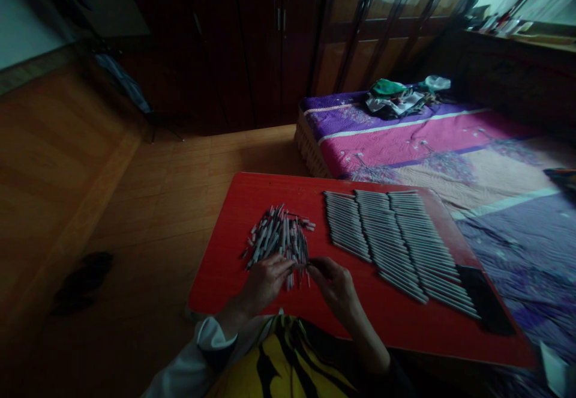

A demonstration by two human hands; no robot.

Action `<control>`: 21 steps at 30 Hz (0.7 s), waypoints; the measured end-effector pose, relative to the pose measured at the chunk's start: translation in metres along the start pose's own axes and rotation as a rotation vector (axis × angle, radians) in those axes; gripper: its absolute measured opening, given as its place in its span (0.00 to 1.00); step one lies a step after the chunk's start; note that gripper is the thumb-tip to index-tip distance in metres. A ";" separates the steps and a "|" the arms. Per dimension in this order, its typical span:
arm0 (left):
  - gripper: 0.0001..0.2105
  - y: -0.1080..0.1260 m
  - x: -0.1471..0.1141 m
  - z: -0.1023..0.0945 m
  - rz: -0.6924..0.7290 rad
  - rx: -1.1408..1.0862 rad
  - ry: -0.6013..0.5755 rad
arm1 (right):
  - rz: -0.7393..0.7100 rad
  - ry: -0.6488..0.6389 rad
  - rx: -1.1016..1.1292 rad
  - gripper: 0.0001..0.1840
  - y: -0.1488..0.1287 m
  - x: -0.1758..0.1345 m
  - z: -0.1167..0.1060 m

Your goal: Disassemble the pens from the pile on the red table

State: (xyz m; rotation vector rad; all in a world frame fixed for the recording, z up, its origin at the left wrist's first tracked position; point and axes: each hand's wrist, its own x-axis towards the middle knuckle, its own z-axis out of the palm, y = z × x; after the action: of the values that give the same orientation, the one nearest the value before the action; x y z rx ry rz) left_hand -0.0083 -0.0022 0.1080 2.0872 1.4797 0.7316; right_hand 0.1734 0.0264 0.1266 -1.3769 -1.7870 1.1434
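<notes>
My left hand (269, 278) and my right hand (333, 281) meet over the near edge of a loose pile of slim grey pen parts (270, 236). Between their fingertips runs a thin pen-like stick (302, 265), held roughly level. Both hands are closed in a pinch, and the fingers cover the stick's ends. Some pieces in the pile look pale or pinkish at the tips, and they lie at mixed angles. To the right, slim grey pens (387, 239) lie side by side in three slanted columns.
The red table (216, 278) carries everything, with a dark flat object (488, 302) at its right corner. A bed (382, 140) with a patterned cover stands beyond and to the right, clothes (396, 98) on it. Dark shoes (85, 281) lie on the floor at left.
</notes>
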 end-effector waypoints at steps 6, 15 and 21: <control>0.11 0.003 0.001 -0.002 0.004 0.009 -0.033 | -0.009 -0.008 -0.056 0.15 0.003 0.000 0.000; 0.10 0.003 0.001 0.001 0.002 0.011 -0.059 | 0.011 -0.011 -0.062 0.17 0.005 -0.001 0.001; 0.11 0.006 0.002 -0.001 -0.005 -0.005 -0.063 | 0.024 -0.042 -0.012 0.16 0.007 -0.002 -0.001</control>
State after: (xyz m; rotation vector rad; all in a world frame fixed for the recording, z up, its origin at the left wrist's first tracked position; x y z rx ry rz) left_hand -0.0041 -0.0018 0.1126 2.0832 1.4473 0.6604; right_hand 0.1778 0.0257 0.1206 -1.3939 -1.8138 1.1842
